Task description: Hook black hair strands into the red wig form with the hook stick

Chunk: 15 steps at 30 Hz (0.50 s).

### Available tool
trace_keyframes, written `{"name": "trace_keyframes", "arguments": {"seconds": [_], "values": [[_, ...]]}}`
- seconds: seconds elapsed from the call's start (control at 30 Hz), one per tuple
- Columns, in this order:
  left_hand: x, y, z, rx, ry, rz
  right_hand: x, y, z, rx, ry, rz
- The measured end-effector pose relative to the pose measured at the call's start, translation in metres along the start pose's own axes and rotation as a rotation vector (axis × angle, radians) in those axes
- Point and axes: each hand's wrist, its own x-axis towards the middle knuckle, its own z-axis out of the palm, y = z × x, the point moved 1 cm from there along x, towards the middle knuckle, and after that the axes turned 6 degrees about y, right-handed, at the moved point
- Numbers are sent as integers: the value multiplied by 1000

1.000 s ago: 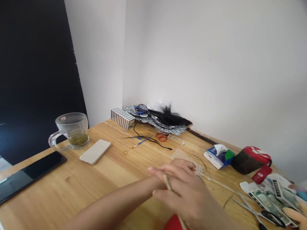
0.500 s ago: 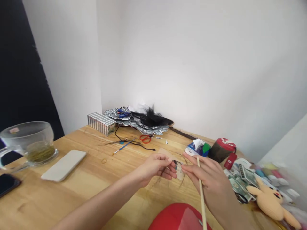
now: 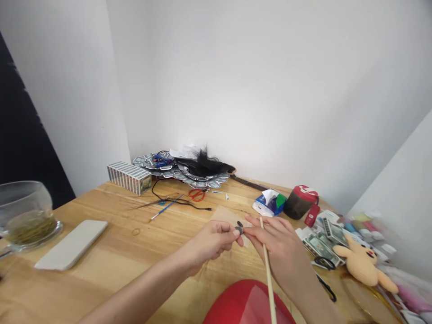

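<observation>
Left hand pinches a small dark piece between thumb and fingers, above the desk. Fingertips of the right hand reach the piece's near side, while a pale stick is gripped across that hand. A second ago the right hand covered the left; half a second ago both were in sight with a pale patterned bit between them. Now the dark piece shows there instead. The view has swung right: the glass mug is cut by the left edge, and the plush toy shows whole.

Fingers hide much of the dark piece, so what it is cannot be told. A red object and the stick's lower end run out of frame, and the right forearm covers part of the black-handled scissors.
</observation>
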Motion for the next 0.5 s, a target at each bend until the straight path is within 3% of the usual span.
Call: {"name": "trace_keyframes", "arguments": {"seconds": [0.17, 0.37, 0.5], "values": [[-7, 11, -8, 117, -8, 64, 1, 17, -1, -8, -35, 98], [-7, 17, -16, 324, 128, 233, -13, 52, -19, -78, -82, 266], [-4, 11, -15, 448, 206, 306, -13, 38, -38, -97, -6, 329]]}}
